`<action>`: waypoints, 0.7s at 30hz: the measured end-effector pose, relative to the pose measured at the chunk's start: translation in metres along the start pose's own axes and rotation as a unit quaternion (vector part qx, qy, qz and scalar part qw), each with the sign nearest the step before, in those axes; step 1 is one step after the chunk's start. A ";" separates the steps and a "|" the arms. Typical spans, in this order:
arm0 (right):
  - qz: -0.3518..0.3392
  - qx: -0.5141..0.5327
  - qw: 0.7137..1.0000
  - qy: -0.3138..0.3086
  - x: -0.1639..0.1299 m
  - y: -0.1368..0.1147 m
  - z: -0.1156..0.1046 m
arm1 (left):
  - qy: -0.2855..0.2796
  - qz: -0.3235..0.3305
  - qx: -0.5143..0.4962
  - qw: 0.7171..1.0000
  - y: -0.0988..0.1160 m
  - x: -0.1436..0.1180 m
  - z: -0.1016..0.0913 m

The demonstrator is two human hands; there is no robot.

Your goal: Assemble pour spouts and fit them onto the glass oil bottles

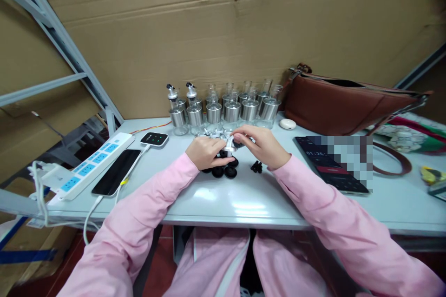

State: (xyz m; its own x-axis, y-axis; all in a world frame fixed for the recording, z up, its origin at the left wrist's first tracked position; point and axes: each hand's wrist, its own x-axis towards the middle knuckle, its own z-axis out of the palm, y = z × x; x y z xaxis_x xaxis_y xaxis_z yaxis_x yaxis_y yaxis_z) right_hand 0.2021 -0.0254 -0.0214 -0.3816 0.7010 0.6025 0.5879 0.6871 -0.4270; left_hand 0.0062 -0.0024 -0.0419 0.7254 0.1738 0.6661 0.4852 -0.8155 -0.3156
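My left hand (206, 152) and my right hand (262, 144) meet over the middle of the grey table (244, 199), both pinching a small silver pourer cap (230, 146) between the fingertips. Black round rubber seals (225, 171) lie on the table just under my left hand. A small heap of tiny black parts (257, 166) sits beside my right wrist. More silver pourer parts (212, 133) lie in a pile just beyond my fingers. Behind them stands a row of several glass bottles with steel sleeves (223, 111); the two at the left (184, 108) carry pourer tops.
A white and blue power strip (88, 164), a black phone (116, 172) on a cable and a small charger (154, 139) lie at the left. A brown leather bag (341, 104), a white puck (287, 124) and a tablet (331, 164) occupy the right. Cardboard walls the back.
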 end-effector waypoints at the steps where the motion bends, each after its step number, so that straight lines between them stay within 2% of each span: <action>1: 0.022 -0.002 0.999 -0.041 0.000 0.004 -0.003 | 0.003 0.003 -0.003 1.000 0.000 0.000 0.000; 5: 0.112 -0.037 0.965 -0.233 0.000 0.022 -0.019 | 0.006 0.013 -0.015 1.000 0.001 0.000 0.000; 8: 0.172 -0.049 0.936 -0.305 -0.001 0.033 -0.027 | 0.001 0.013 -0.020 1.000 0.002 0.000 0.000; 15: 0.190 -0.037 0.924 -0.329 -0.003 0.038 -0.026 | -0.032 0.006 -0.010 0.999 0.002 0.000 0.000; 21: 0.179 -0.048 0.932 -0.312 -0.005 0.038 -0.023 | -0.016 0.010 -0.008 1.000 0.002 0.001 0.000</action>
State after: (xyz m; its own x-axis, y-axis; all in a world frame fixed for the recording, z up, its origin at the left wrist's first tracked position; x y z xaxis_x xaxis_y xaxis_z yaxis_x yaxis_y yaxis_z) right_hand 0.2431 -0.0072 -0.0255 -0.4709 0.8777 -0.0889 0.8074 0.3881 -0.4444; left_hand 0.0071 -0.0038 -0.0418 0.7505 0.1743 0.6375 0.4620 -0.8281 -0.3176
